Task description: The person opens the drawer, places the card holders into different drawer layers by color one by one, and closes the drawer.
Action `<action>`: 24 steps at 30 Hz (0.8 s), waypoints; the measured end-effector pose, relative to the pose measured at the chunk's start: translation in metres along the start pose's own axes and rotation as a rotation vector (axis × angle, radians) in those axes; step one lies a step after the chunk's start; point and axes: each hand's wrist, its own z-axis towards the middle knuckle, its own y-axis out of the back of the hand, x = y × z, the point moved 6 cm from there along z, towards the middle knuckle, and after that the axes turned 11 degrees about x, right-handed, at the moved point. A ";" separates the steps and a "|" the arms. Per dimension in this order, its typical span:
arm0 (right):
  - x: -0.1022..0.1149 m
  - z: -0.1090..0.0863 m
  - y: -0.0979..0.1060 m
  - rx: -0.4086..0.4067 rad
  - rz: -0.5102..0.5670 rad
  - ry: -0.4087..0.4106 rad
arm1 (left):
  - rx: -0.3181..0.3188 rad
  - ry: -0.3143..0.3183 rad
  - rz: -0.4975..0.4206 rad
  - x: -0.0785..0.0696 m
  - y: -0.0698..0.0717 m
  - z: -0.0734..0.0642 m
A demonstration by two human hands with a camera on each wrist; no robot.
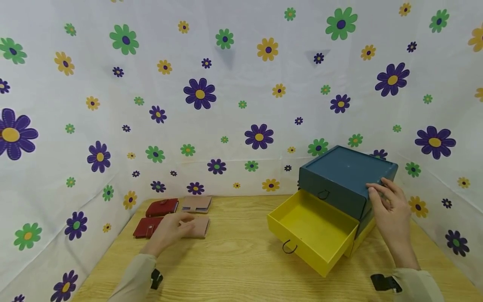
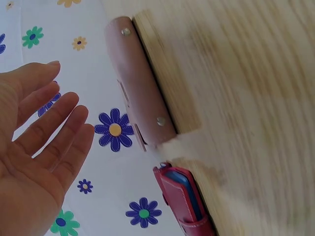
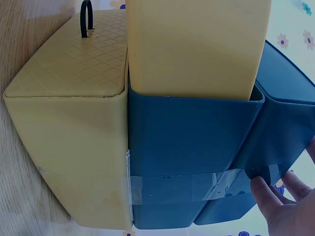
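My left hand point(image 1: 171, 230) hovers at the front pink card holder point(image 1: 200, 228), overlapping it in the head view. In the left wrist view its fingers point(image 2: 49, 118) are spread and loosely bent, holding nothing. A pink card holder point(image 2: 140, 83) with two metal snaps and a red card holder point(image 2: 184, 196) lie beyond them. My right hand point(image 1: 392, 209) rests its fingertips on the right edge of the blue top section of a stacked drawer unit point(image 1: 347, 165). Below that section, a yellow drawer point(image 1: 313, 226) is pulled out, with nothing visible inside.
Another pink card holder point(image 1: 197, 203) lies at the back, beside a red card holder point(image 1: 162, 207). A second red one point(image 1: 145, 227) is in front. The open drawer juts over the wooden table point(image 1: 234, 260). Flower-printed curtains point(image 1: 234, 113) enclose the back and sides.
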 end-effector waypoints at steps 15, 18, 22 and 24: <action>-0.002 -0.003 0.000 0.003 -0.004 -0.016 | 0.093 0.154 0.013 0.032 0.004 -0.004; -0.001 -0.002 0.000 -0.001 -0.004 -0.010 | 0.110 0.157 0.001 0.032 0.002 -0.001; -0.001 -0.001 0.000 0.002 -0.011 -0.002 | 0.140 0.154 0.023 0.033 -0.003 0.004; -0.002 -0.001 0.000 0.003 -0.015 -0.001 | 0.159 0.167 0.034 0.036 -0.006 0.006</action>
